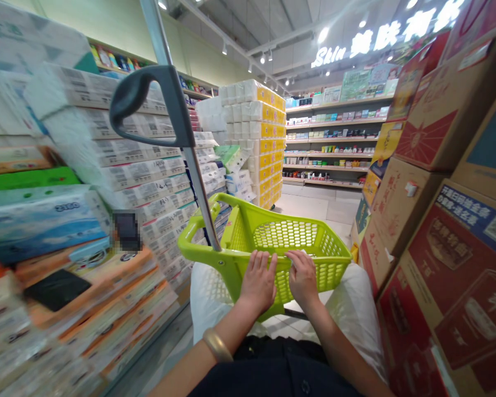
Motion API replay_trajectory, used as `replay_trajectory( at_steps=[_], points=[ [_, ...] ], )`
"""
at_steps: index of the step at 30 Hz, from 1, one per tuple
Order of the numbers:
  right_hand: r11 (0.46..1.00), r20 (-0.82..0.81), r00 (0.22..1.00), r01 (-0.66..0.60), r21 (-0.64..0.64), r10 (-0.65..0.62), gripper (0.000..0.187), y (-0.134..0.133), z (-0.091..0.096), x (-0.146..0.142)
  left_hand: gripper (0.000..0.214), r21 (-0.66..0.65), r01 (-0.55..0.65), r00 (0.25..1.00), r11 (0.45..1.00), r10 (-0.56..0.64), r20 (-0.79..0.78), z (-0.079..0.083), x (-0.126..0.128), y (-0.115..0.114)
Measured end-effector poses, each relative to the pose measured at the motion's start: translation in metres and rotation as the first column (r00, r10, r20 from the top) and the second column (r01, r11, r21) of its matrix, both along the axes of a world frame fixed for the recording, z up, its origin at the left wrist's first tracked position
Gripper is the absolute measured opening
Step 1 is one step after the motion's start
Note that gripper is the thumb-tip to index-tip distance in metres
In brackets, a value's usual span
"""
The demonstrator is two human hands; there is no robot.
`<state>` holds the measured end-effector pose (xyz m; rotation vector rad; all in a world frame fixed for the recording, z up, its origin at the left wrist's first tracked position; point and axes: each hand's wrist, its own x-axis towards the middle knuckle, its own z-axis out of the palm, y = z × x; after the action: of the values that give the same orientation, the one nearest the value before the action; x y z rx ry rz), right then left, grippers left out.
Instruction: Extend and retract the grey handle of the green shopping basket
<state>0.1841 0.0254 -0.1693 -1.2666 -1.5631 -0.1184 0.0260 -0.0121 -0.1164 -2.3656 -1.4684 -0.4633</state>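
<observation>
A lime-green rolling shopping basket [330, 270] with perforated sides stands between my knees. My left hand [258, 281] lies over its near rim, fingers together and bent over the edge. Just to the right, my right hand [303, 274] grips the same rim with its fingers curled over. The fingertips of both hands are partly hidden behind the rim. From the basket's left end rises a metal pole with a dark grey loop handle [184, 110]; neither hand touches it. Inside, a small white bit shows near my right fingers.
Stacked tissue packs [149, 160] line the left side, with a dark flat object [58, 289] on top of the nearest pile. Cardboard cartons [458, 264] rise close on the right. Ahead, a yellow-and-white pack stack [268, 143] and product shelves [334, 138] stand beyond tiled floor.
</observation>
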Motion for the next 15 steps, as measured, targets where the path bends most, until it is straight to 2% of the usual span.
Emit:
replay_trajectory(
  at_steps=[2, 4, 9, 11, 13, 15],
  points=[
    [0.995, 0.044, 0.994, -0.099, 0.01, 0.098, 0.04, -0.003, 0.002, -0.009, 0.068, 0.002, 0.0, 1.0, 1.0, 0.0, -0.004, 0.0, 0.0, 0.0],
    [0.994, 0.053, 0.993, -0.11, 0.008, 0.109, 0.04, -0.004, 0.003, -0.009, 0.068, 0.004, 0.005, 1.0, 1.0, -0.005, -0.011, 0.0, -0.001, 0.0],
    [0.993, -0.038, 0.992, 0.12, -0.016, -0.121, 0.037, 0.003, -0.003, 0.015, 0.07, -0.001, 0.01, 1.0, 1.0, -0.01, -0.005, 0.0, -0.001, -0.001],
    [0.989, -0.067, 0.986, 0.149, -0.016, -0.15, 0.037, 0.004, -0.004, 0.017, 0.07, -0.005, 0.003, 1.0, 1.0, -0.003, -0.004, 0.0, 0.0, 0.0],
    [0.996, -0.061, 0.994, 0.094, -0.003, -0.094, 0.038, 0.003, -0.002, 0.01, 0.07, -0.006, -0.004, 1.0, 1.0, 0.004, -0.008, 0.0, 0.0, 0.0],
    [1.0, -0.023, 0.999, -0.024, 0.014, 0.024, 0.039, -0.001, 0.001, -0.001, 0.07, -0.004, -0.003, 1.0, 1.0, 0.003, -0.006, 0.0, 0.001, 0.0]
  ],
)
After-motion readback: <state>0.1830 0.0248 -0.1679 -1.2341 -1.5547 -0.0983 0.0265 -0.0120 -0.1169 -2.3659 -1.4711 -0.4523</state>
